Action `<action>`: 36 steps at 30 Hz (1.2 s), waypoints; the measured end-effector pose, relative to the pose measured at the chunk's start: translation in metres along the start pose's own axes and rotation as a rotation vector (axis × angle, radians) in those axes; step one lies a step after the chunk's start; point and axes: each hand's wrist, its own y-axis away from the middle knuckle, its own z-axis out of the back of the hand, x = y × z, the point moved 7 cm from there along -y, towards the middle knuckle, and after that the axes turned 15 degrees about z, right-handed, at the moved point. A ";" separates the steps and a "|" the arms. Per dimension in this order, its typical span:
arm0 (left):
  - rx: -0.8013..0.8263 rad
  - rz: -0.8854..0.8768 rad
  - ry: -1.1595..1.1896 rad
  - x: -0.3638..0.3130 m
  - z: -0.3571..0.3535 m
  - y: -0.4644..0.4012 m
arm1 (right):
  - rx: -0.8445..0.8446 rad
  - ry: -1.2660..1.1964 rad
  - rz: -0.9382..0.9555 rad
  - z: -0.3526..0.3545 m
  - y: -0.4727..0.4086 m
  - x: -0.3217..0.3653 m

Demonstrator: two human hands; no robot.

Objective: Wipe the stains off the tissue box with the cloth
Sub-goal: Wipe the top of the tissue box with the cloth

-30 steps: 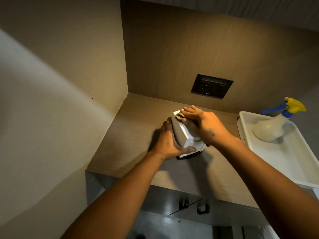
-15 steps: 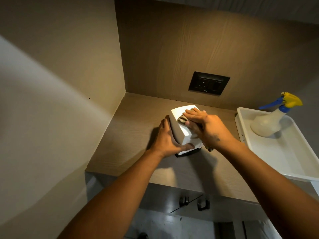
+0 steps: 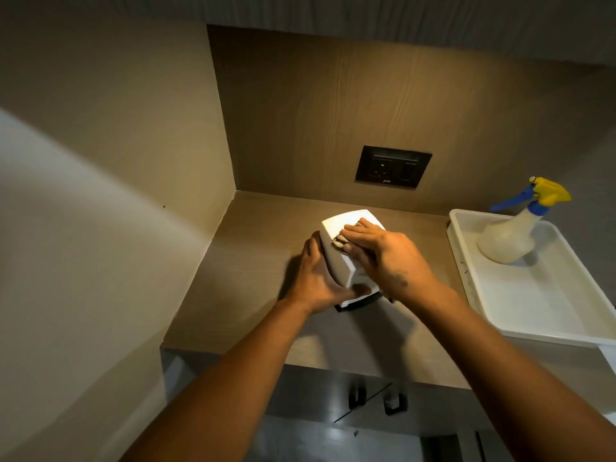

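Note:
A white tissue box (image 3: pixel 340 225) with a dark base stands on the wooden counter (image 3: pixel 253 235) in the middle of the view. My left hand (image 3: pixel 316 278) grips its left side, thumb across the near face. On the box's top lies my right hand (image 3: pixel 383 255), palm down, pressing a small brownish cloth (image 3: pixel 340 241). Only a bunched edge of the cloth shows at my fingertips; the rest is hidden under the hand.
A white plastic tray (image 3: pixel 540 315) sits on the counter at the right, holding a spray bottle (image 3: pixel 510 235) with a blue and yellow trigger. A black wall socket (image 3: pixel 393 166) is behind the box. Walls close off the left and back. Cabinet handles (image 3: pixel 376 400) hang below the counter's front edge.
My right hand and the cloth have slid back toward me across the box's top, baring more of the white far end. The left hand keeps its grip on the box.

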 end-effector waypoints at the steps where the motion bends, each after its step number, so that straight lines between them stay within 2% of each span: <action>1: -0.001 0.006 0.020 0.001 0.001 0.000 | -0.007 -0.008 -0.029 0.004 0.000 -0.007; 5: 0.047 0.041 0.058 0.005 0.000 0.002 | 0.007 0.023 -0.228 0.014 -0.020 -0.035; 8: 0.037 0.041 0.048 0.004 0.001 0.001 | 0.011 -0.008 -0.275 0.015 -0.043 -0.035; 11: -0.020 0.035 0.009 0.003 0.004 0.001 | 0.063 0.006 -0.234 0.005 -0.052 -0.024; 14: -0.024 -0.005 0.020 0.002 0.003 -0.001 | 0.088 0.092 -0.060 -0.006 -0.041 0.005; 17: -0.012 -0.031 -0.025 -0.001 0.000 -0.002 | 0.027 0.098 0.072 -0.004 -0.015 0.023; 24: 0.003 0.017 0.022 0.009 -0.002 -0.003 | -0.125 0.037 -0.117 0.011 0.007 -0.020; 27: -0.006 0.031 0.007 0.010 -0.002 -0.003 | -0.293 0.023 -0.196 0.010 0.011 -0.015; 29: -0.038 -0.003 -0.038 0.005 -0.001 -0.004 | -0.360 0.037 -0.185 -0.002 0.013 0.006; 33: -0.022 -0.101 -0.079 -0.003 -0.007 -0.010 | -0.357 0.068 -0.124 -0.019 0.007 0.029; 36: -0.041 -0.038 -0.066 0.004 -0.003 -0.008 | -0.367 0.077 -0.096 -0.006 0.009 0.011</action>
